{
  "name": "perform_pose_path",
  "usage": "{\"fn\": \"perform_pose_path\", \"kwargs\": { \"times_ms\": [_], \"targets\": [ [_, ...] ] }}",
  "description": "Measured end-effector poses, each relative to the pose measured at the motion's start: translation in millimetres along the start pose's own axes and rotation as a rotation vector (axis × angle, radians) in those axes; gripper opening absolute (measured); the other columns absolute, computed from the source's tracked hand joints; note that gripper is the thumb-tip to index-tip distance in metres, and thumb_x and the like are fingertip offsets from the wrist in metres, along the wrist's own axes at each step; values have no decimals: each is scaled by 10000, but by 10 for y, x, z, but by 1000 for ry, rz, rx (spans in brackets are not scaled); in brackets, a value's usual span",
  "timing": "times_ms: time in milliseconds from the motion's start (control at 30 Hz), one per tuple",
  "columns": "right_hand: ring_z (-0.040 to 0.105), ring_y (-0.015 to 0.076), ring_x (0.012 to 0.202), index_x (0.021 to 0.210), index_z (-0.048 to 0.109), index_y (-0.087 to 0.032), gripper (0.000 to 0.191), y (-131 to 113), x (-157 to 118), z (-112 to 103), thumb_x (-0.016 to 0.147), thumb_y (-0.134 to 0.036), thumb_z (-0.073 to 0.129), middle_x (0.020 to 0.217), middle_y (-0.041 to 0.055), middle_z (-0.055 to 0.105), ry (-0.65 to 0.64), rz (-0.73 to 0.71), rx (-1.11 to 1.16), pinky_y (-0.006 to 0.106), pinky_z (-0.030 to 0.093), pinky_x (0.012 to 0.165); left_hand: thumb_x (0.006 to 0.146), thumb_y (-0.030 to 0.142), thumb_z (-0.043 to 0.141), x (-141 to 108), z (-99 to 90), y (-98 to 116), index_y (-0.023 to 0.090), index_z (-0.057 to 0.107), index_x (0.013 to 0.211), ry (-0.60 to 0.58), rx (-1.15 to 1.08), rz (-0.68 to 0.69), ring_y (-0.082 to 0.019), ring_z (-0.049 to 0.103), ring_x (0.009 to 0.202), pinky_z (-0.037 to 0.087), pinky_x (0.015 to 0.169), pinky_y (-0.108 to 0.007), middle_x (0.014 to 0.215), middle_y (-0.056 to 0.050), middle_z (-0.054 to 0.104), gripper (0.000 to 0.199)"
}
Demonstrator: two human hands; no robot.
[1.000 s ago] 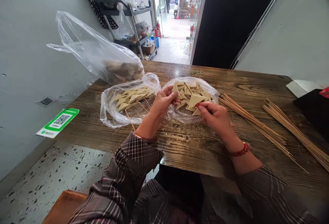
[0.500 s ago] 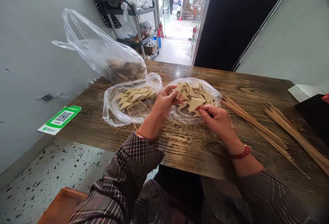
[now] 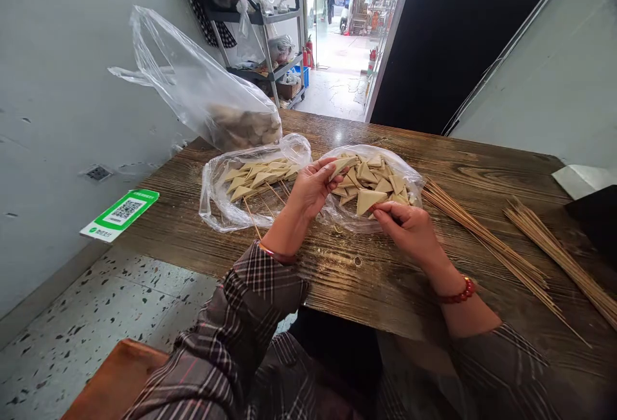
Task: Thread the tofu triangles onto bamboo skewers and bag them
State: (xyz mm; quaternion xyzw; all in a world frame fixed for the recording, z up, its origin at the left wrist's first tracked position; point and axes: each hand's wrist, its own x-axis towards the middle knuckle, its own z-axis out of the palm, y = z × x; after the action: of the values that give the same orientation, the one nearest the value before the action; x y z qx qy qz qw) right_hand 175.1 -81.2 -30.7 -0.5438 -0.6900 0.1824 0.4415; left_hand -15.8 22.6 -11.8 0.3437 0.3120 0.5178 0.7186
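Observation:
My left hand [image 3: 313, 187] pinches a tan folded triangle [image 3: 343, 164], which looks like folded tofu skin, between thumb and fingers. Just to the right, the closed fingers of my right hand [image 3: 407, 226] grip another triangle [image 3: 369, 200] by its lower corner. Whether a stick runs into that piece is hidden by the fingers. Both hands are over the front of an open clear plastic bag [image 3: 409, 175] heaped with loose triangles [image 3: 384, 185]. Left of my left wrist, a second clear bag [image 3: 212, 208] carries triangles [image 3: 258, 176] with thin bamboo skewers [image 3: 253, 218] sticking out toward me.
Two bundles of bamboo skewers, one nearer [image 3: 486, 240] and one farther right [image 3: 554, 246], lie on the wooden table [image 3: 337, 285]. A tied-up plastic bag [image 3: 193, 96] with brownish contents stands at the back left. A green QR card [image 3: 123, 214] sits at the left edge. Beyond is a shelf cart [image 3: 263, 18].
The view has shifted slightly, moving the scene a little to the right. My hands keep their triangles; the right one's piece is tilted a bit differently.

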Motion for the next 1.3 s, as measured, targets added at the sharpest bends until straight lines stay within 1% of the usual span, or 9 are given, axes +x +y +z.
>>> {"fn": "perform_pose_path", "kwargs": {
  "times_ms": [67,167,433,667,800,967,1033,1300],
  "targets": [
    [705,195,740,879,759,-234,193,9,-6,6,881,-340,598,843,30,780,1,7,-3,302,530,685,808,151,717,0,5,-2,118,651,938,2,2,-1,-47,605,566,442,530,-155,805,-66,737,149],
    [701,193,719,870,757,-233,188,12,-6,11,876,-334,599,826,27,778,6,9,-11,304,530,678,793,161,736,-1,8,-12,114,650,942,-7,3,5,-49,605,565,448,534,-161,808,-69,737,178],
    [690,184,679,858,755,-232,185,2,6,9,875,-330,599,791,20,771,0,5,-7,302,521,656,819,139,697,-18,21,-14,111,644,934,-30,-12,4,-53,610,569,436,525,-158,803,-72,737,129],
    [703,192,730,875,755,-234,178,23,0,20,878,-326,603,837,26,779,6,13,3,309,528,685,790,170,736,-7,10,-32,111,651,948,-41,14,14,-51,601,577,415,522,-159,816,-74,734,189],
    [707,193,742,868,756,-226,179,28,0,22,876,-315,602,846,32,781,13,9,2,304,532,696,761,173,754,-4,13,-47,119,649,945,-36,39,43,-52,605,570,396,515,-164,807,-49,722,219],
    [713,195,746,862,756,-218,191,31,-1,28,875,-315,592,843,28,784,24,27,-11,294,533,687,712,199,780,-16,40,-72,133,645,933,-14,133,154,-65,617,552,360,484,-169,737,2,686,268],
    [713,191,743,868,758,-215,198,32,-4,34,878,-316,588,839,26,783,27,31,-20,287,533,688,706,213,782,-24,51,-78,141,644,930,-7,174,175,-66,615,548,352,476,-171,721,15,672,274],
    [718,186,731,868,764,-227,191,50,-13,73,882,-304,589,841,21,788,48,1,-54,280,539,677,721,175,754,-38,76,-101,128,630,913,10,204,157,-71,609,510,332,445,-171,678,16,660,233]
  ]
}}
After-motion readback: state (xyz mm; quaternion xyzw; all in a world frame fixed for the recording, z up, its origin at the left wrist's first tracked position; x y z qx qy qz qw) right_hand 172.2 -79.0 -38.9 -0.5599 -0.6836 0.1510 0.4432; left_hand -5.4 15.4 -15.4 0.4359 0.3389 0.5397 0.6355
